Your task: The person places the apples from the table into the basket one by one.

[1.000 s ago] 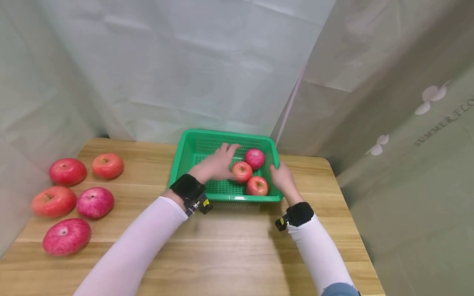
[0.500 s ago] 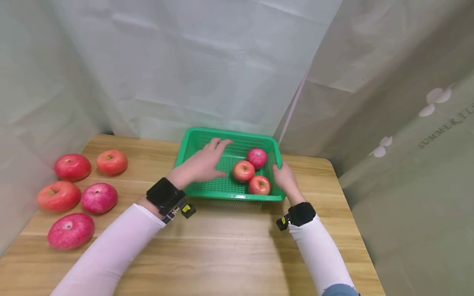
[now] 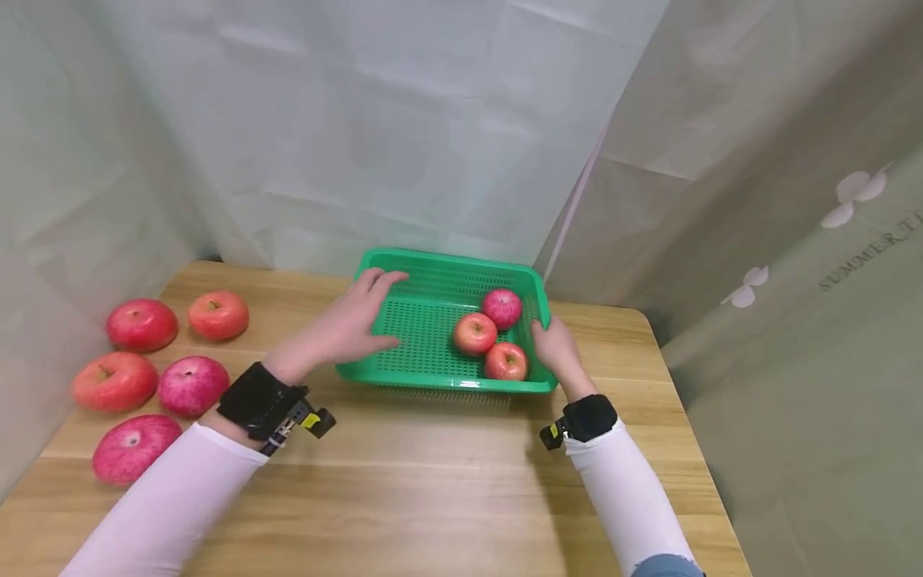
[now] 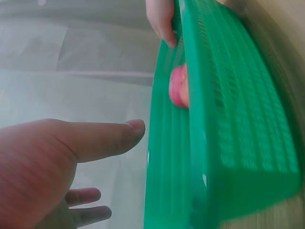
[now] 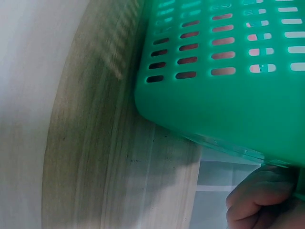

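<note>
A green slotted plastic basket (image 3: pixel 425 378) stands at the back of the table. Inside it, toward the right end, lie a pink apple (image 3: pixel 501 308) and two orange-red apples, one in the middle (image 3: pixel 475 333) and one in front (image 3: pixel 506 362). My right hand (image 3: pixel 558 353) grips the basket's right rim, thumb over the inner side; in the right wrist view its curled fingers (image 5: pixel 262 195) show under the rim. Over the basket's left end hovers my left hand (image 3: pixel 346 320), fingers spread and nothing in them. In the left wrist view its thumb (image 4: pixel 109 138) points toward the basket wall.
Several apples sit at the table's left side, among them a red one (image 3: pixel 142 324), an orange one (image 3: pixel 219 315) and a pink one (image 3: pixel 137 449). A pale curtain (image 3: pixel 433 144) hangs behind the wooden table (image 3: pixel 433 497) and along both sides.
My left hand has drawn away leftward from the apples in the basket to its left rim, fingers still spread. The right hand keeps its grip on the rim.
</note>
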`<state>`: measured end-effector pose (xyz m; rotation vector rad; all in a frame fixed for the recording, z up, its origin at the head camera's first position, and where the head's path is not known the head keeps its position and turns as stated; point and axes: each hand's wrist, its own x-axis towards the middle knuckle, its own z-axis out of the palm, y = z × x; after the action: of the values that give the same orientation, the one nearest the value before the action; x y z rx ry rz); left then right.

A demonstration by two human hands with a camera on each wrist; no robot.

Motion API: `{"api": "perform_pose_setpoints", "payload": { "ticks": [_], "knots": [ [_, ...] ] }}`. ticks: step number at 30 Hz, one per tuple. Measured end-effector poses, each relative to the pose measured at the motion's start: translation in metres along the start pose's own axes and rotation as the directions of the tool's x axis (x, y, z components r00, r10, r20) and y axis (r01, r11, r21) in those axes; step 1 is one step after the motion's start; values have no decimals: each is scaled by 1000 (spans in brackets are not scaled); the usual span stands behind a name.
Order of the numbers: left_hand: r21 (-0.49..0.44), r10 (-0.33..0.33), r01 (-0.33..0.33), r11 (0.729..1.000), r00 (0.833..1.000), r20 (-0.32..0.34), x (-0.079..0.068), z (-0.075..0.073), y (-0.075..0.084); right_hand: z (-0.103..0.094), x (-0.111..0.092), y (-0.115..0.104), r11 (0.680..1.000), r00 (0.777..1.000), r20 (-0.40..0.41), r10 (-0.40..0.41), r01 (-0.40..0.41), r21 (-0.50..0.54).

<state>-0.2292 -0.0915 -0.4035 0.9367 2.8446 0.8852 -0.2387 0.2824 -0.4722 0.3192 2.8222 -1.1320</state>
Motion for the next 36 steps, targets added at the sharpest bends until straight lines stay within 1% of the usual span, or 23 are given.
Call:
{"api": "perform_pose_setpoints", "payload": {
  "ticks": [2,4,6,8,10,12,15,17,19,21,23,25,29,33,36],
  "knots": [
    [8,-9,9,1000,1000,-14,-15,-9,-9,0,0,0,1000,1000,2,2,-2,-8],
    [42,-32,34,999,999,-29,-33,-20,-17,-1,0,0,1000,1000,6,-1,1,-14],
    [96,-54,59,994,997,-46,-55,-31,-26,-2,0,0,1000,1000,14,-3,3,-17],
    [149,-62,73,986,995,-78,-81,-42,-34,-5,0,0,1000,1000,19,-5,6,-25],
    [199,-46,71,978,991,-125,-106,-50,-44,-8,-1,0,1000,1000,18,-2,3,-28],
    [229,-41,81,970,984,-174,-130,-57,-52,-11,-2,0,999,1000,10,0,0,-39],
    [236,-86,141,962,970,-228,-165,-64,-61,-13,-2,0,998,1000,5,-7,7,-57],
    [245,-114,181,952,958,-265,-185,-66,-67,-12,-1,-1,998,1000,10,-15,16,-64],
    [240,-128,204,949,946,-297,-202,-66,-72,-10,0,0,998,1000,18,-18,20,-61],
    [238,-137,221,946,935,-326,-215,-64,-77,-8,1,0,999,999,29,-18,20,-49],
    [229,-145,231,946,930,-338,-225,-62,-82,-7,1,0,999,999,39,-14,16,-42],
    [212,-182,259,942,929,-323,-232,-57,-87,-8,0,1,999,999,43,-8,10,-41],
    [233,-238,309,922,927,-290,-244,-47,-96,-11,-1,3,999,999,37,5,-3,-54],
    [241,-287,356,903,917,-279,-254,-42,-101,-11,-1,1,998,1000,31,-6,7,-54],
    [230,-336,395,890,906,-257,-260,-39,-102,-8,-1,-1,998,1000,29,-10,12,-55]
  ]
}}
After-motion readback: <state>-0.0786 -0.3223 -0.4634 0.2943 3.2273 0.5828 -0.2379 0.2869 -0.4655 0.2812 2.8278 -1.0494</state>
